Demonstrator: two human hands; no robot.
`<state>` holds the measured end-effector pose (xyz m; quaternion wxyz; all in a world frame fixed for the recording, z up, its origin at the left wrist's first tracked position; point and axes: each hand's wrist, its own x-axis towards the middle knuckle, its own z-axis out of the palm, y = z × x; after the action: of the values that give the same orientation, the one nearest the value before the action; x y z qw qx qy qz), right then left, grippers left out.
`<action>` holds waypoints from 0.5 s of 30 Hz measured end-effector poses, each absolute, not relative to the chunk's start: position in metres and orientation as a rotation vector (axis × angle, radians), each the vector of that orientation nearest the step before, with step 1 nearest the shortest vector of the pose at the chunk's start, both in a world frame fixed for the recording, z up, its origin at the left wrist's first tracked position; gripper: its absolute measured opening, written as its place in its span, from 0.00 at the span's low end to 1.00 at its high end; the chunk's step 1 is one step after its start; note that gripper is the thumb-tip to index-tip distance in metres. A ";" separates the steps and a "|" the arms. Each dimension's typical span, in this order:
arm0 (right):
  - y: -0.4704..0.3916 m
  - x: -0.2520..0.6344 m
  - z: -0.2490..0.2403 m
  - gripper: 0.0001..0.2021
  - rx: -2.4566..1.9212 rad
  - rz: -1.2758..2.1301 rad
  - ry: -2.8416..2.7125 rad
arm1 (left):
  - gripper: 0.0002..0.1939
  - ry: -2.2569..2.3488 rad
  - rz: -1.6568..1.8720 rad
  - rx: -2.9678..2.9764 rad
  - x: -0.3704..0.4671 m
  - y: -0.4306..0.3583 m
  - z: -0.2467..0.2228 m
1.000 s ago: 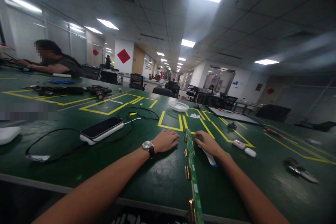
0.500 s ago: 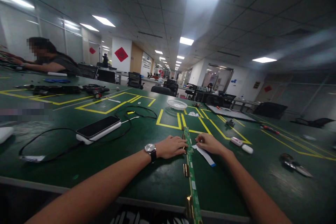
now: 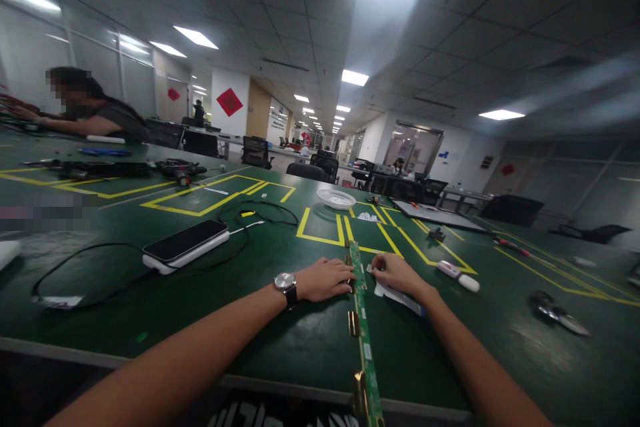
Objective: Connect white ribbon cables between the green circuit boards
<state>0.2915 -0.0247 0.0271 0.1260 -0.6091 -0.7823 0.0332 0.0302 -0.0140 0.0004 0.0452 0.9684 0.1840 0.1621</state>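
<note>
A long, narrow green circuit board (image 3: 367, 347) runs from the middle of the table toward me and past its near edge. Gold-coloured flexible tabs (image 3: 353, 323) stick out along its left side. From the left, my left hand (image 3: 323, 279) holds the board near its far end, palm down, with the fingertips on its edge and the thumb hidden. Just right of the board, my right hand (image 3: 395, 272) pinches a white flat ribbon cable (image 3: 397, 298) close to one end. The cable's blue end lies partly behind my right wrist.
A phone (image 3: 186, 242) on a white block with a black cable lies to the left. A white round basket (image 3: 336, 198) stands ahead. To the right are a pink and white case (image 3: 449, 269) and a dark metal tool (image 3: 557, 313). A person (image 3: 95, 103) sits at far left.
The ribbon cable has turned and shifted right, so its blue end now sits against my right wrist. My right hand has moved slightly. My left hand stays at the board.
</note>
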 end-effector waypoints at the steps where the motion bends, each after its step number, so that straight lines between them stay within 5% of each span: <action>1: -0.025 0.291 0.028 0.07 -1.750 0.112 -2.294 | 0.19 0.562 0.493 2.960 0.030 -0.014 0.000; 15: -0.027 0.284 0.026 0.06 -1.583 0.197 -2.325 | 0.19 0.554 0.491 2.950 0.030 -0.012 -0.002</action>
<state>0.2841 -0.0267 0.0257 0.1604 -0.5541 -0.8139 0.0688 0.0301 -0.0119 -0.0022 0.0502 0.9687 0.1821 0.1612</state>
